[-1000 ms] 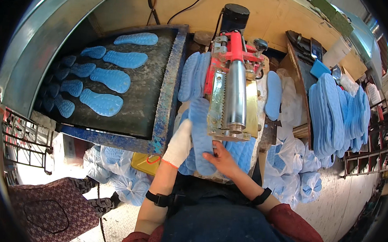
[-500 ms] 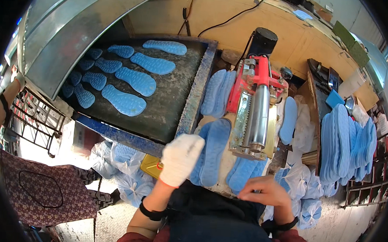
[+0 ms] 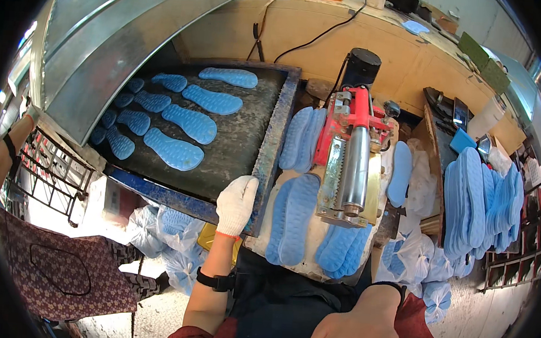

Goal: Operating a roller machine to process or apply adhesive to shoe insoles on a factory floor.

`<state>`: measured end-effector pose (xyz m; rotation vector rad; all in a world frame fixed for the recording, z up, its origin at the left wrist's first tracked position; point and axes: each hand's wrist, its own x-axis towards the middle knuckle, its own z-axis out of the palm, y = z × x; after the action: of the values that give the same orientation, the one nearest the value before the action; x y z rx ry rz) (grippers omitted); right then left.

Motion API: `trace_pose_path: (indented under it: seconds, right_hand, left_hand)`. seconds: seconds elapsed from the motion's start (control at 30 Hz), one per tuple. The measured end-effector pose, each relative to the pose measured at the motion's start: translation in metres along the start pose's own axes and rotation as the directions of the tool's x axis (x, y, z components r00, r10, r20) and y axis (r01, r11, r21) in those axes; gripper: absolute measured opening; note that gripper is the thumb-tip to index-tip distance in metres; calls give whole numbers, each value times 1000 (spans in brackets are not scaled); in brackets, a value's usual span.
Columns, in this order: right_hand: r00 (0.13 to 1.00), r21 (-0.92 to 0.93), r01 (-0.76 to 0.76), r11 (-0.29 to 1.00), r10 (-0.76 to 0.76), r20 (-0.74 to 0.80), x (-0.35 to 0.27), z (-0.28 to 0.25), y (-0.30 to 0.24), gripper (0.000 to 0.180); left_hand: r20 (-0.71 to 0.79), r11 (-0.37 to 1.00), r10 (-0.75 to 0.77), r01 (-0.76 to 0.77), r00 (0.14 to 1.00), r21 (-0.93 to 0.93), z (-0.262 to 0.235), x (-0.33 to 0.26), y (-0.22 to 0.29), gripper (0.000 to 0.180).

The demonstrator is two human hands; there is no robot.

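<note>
My left hand, in a white knit glove, is at the near right corner of the blue metal frame around a dark conveyor belt. Its fingers look curled in, and nothing shows in them. Blue dimpled insoles lie in rows on the belt. My bare right hand is low in front of my dark apron, back upward; its fingertips run out of the picture. Before me on a pale worktable, blue insoles lie beside a red machine with a steel roller. Neither hand touches these insoles.
Stacked blue insoles stand on a shelf at right. Bagged insoles sit below the conveyor, and more bags hang at right. A metal hood covers the belt's far left. Another person's arm reaches in at left.
My left hand has moved slightly left and up toward the conveyor frame. My right hand has drawn back from the table's near insoles, down toward my body. The view has shifted slightly.
</note>
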<state>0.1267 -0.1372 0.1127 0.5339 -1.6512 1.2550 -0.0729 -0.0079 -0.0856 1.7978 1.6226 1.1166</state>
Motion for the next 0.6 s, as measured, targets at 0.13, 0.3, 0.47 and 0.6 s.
trace_pose_path:
  seconds: [0.13,0.3,0.47,0.6]
  right_hand:
    - [998,-111,55,992,-51,44,-2,-2,10,13]
    - [909,-528,-18,849,-206,-362,10,-4,19,4]
    - [876,-393,224,892,-361,-320,24,8,9,8]
    - [924,-284,267,921,-329,-197,23,8,1,14]
  left_hand:
    - [20,999,-41,40,999,36,0,2,2,30]
    - [12,998,-15,15,1000,55,1,3,-1,31]
    - [30,998,-54,53,998,43,2,2,-4,32]
    - [8,998,-53,52,999,44,5,2,-4,32]
